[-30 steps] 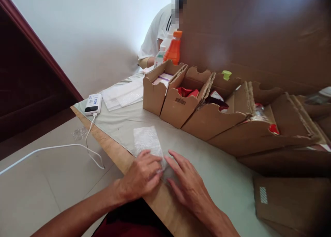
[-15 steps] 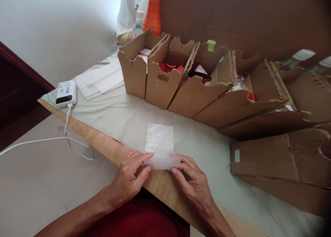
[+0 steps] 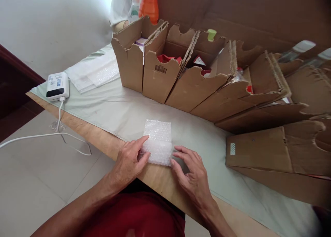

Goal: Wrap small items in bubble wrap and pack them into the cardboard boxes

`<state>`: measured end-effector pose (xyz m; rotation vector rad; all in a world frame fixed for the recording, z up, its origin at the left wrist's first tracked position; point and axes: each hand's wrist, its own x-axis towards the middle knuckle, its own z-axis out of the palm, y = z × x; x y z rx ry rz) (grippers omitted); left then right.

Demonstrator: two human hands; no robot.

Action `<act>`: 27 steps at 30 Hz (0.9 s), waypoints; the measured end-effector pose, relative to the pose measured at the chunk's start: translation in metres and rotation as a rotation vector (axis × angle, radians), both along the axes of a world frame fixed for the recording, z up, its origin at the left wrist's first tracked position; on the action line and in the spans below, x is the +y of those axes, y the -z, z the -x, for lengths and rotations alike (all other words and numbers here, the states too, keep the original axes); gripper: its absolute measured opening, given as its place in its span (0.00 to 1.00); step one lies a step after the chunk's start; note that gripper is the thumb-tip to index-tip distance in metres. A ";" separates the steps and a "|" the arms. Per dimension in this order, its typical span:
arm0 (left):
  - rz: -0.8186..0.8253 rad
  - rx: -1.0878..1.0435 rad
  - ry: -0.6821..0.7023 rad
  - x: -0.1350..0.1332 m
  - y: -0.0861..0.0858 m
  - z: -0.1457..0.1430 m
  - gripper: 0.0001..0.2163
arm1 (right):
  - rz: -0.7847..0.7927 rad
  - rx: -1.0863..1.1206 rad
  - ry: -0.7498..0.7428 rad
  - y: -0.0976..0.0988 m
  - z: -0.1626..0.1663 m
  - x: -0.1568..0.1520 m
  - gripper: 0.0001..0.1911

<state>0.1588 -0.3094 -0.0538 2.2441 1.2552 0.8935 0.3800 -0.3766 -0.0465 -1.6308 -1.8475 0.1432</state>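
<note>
A small sheet of bubble wrap (image 3: pixel 158 137) lies on the pale green cloth (image 3: pixel 108 109) near the table's wooden front edge (image 3: pixel 85 132). Its near end is folded over into a thick roll. My left hand (image 3: pixel 128 162) grips the roll's left end, index finger stretched along the sheet's edge. My right hand (image 3: pixel 192 173) has its fingers curled against the roll's right end. What is inside the fold is hidden.
Several open cardboard boxes (image 3: pixel 157 76) with red packets stand in a row behind. Flattened boxes (image 3: pixel 271 151) lie at right. A white power bank (image 3: pixel 57 85) with its cable (image 3: pixel 31 137) and a stack of bubble bags (image 3: pixel 93 73) sit far left. Another person's white sleeve (image 3: pixel 119 4) shows beside bottles (image 3: pixel 148 2).
The near end of the bubble wrap has been lifted and folded over away from me, and both hands have moved forward with it. The camera has tilted downward.
</note>
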 end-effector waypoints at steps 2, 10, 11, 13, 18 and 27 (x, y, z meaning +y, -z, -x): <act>0.018 -0.033 0.027 0.000 -0.001 0.001 0.18 | -0.032 -0.021 -0.055 -0.008 0.002 -0.006 0.12; 0.039 0.053 0.084 -0.002 0.004 0.003 0.23 | 0.051 -0.286 -0.277 -0.012 0.013 -0.008 0.19; 0.028 0.065 0.086 -0.003 0.004 0.004 0.23 | 0.070 -0.299 -0.284 -0.010 0.013 -0.006 0.18; -0.010 0.062 0.079 -0.003 0.003 0.006 0.24 | 0.082 -0.304 -0.282 -0.007 0.013 -0.003 0.15; -0.138 0.004 0.167 -0.010 -0.009 0.015 0.23 | 0.021 -0.246 -0.276 -0.013 0.013 0.002 0.13; -0.063 -0.079 0.141 -0.003 -0.002 0.007 0.08 | -0.019 -0.057 -0.149 -0.013 0.011 0.015 0.10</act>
